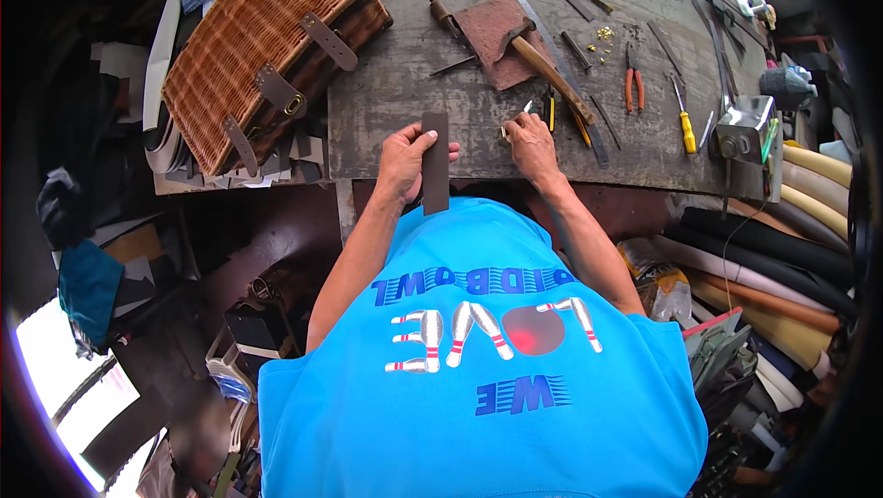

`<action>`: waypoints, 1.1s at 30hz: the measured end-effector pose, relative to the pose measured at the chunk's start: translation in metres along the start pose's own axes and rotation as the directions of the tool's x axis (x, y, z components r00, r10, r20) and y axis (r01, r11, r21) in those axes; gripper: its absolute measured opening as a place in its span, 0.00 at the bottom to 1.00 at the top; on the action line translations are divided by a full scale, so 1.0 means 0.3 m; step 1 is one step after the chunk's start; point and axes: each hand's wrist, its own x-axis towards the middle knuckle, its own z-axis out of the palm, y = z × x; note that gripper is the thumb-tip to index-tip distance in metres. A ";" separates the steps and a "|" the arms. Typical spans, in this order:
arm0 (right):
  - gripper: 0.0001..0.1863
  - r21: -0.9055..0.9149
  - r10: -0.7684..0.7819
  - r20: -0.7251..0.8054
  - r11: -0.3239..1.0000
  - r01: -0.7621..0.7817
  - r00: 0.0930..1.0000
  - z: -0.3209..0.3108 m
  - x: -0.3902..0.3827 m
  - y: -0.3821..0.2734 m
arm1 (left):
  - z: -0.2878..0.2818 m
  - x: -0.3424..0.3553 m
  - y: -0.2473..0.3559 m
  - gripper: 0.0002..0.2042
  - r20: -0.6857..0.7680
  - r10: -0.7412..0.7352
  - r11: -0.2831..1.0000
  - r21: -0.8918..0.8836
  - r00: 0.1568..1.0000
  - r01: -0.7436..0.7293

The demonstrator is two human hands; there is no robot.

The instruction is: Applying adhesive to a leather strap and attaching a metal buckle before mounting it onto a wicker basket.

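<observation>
Spreading nearest the eye, a blue shirt [368, 443] bears printed lettering [530, 395], upside down in this view and partly shaped from bowling pins [432, 342]. Just beyond, the left hand [400, 160] grips a dark brown strip [436, 171], its long axis running from the shirt toward the workbench [368, 93]. The strip lies left of the right hand [532, 144], whose fingers are bunched together; whether they hold something small, I cannot tell. Farther off, a hammer [552, 73] lies across a reddish slab [483, 31], no label readable there.
</observation>
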 end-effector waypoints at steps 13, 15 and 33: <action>0.09 0.641 0.127 -0.251 0.764 0.067 0.960 -0.252 0.107 -0.284 | 0.024 -0.035 0.043 0.13 0.065 0.019 0.992 0.123 0.998 -0.027; 0.10 0.663 0.103 -0.221 0.745 0.072 0.970 -0.249 0.116 -0.301 | 0.035 -0.039 0.047 0.13 0.074 0.009 0.994 0.111 0.997 -0.017; 0.10 0.375 -0.053 -0.241 0.916 0.143 0.969 -0.251 0.129 -0.316 | 0.082 -0.047 0.049 0.14 0.055 0.032 0.964 0.260 0.998 -0.046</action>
